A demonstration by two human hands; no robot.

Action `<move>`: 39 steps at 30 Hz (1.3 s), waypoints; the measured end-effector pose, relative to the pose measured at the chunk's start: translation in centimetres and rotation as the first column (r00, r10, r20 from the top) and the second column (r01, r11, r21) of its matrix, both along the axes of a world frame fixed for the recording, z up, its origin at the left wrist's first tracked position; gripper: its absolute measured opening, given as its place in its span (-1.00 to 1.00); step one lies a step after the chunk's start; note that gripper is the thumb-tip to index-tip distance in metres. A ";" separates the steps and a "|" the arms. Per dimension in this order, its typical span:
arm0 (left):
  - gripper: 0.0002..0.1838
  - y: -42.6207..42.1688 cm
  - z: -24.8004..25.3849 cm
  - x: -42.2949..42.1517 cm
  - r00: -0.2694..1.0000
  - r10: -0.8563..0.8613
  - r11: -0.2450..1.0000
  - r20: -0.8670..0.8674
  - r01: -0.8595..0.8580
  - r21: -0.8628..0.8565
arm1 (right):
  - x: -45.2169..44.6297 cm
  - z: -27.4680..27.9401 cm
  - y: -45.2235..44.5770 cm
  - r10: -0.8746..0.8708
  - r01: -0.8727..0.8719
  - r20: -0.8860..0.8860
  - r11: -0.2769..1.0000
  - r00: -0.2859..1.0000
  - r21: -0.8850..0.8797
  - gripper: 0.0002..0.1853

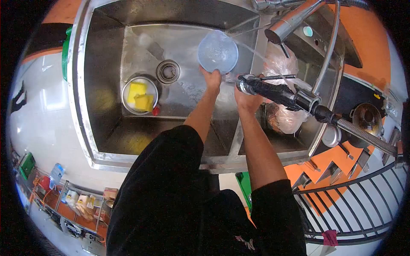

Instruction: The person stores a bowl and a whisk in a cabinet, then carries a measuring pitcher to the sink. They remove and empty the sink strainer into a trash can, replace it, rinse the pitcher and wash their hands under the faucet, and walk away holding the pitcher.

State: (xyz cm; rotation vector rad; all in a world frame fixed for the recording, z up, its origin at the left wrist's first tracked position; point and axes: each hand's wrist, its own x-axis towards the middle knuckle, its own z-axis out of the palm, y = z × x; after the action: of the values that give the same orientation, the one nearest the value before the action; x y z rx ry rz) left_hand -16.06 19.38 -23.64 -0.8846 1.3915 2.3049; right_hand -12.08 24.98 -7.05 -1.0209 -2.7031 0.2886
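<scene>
My left hand (211, 80) grips the near rim of a pale blue bowl (218, 52), thumb on its edge. Water fills the bowl, its surface rippled, and thin streams of water cross the air at its right side. My right hand (247, 101) is by the sink divider, under the black-taped spray nozzle (273, 91). The nozzle covers its fingers, so whether they hold anything is hidden. In the large basin, a round metal bowl (124, 96) contains yellow sponges (137, 91), with a small red object (156, 111) beside it.
Left of the bowl lies the drain (168, 71) of the steel sink (81, 106). The smaller right basin holds clear plastic bags (288, 117). A metal faucet (284, 30) overhangs the divider, and a ribbed hose (367, 136) runs right. Beyond stand a wok (367, 119) and black railing (354, 200).
</scene>
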 end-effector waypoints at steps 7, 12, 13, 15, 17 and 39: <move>-0.08 -1.1 2.1 -0.4 0.998 -0.060 0.986 -0.026 0.064 0.151 | -0.1 0.0 0.1 0.008 -0.008 0.022 1.000 1.000 -0.023 -0.50; -0.10 -2.6 3.8 -0.6 0.988 -0.154 0.975 -0.022 0.156 0.157 | -0.1 -0.3 0.1 -0.058 0.060 0.036 0.997 0.998 -0.044 -0.51; -0.11 -2.6 3.0 -0.3 0.990 -0.131 0.980 -0.048 0.137 0.145 | -0.1 -0.3 -0.1 -0.050 0.050 0.012 0.999 0.999 -0.011 -0.50; -0.11 -2.7 1.7 0.5 0.992 -0.087 0.987 -0.097 0.099 0.125 | 0.1 -0.4 -0.3 -0.031 0.033 -0.031 0.998 0.999 0.057 -0.46; -0.10 -3.7 2.0 1.1 0.986 -0.106 0.981 -0.132 0.125 0.148 | 0.3 -0.3 0.2 -0.012 0.012 0.009 1.000 1.000 -0.027 -0.41; -0.24 -20.9 19.7 10.0 0.943 -0.332 0.943 -0.023 0.331 -0.042 | 1.0 2.3 -1.3 0.064 -0.177 0.332 0.930 0.941 0.323 -0.31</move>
State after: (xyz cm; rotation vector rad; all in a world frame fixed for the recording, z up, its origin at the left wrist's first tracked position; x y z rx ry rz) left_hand -6.07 -1.53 -3.89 -0.5735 1.4727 2.0495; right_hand -11.07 23.66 -4.74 -0.8542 -2.9544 -0.3600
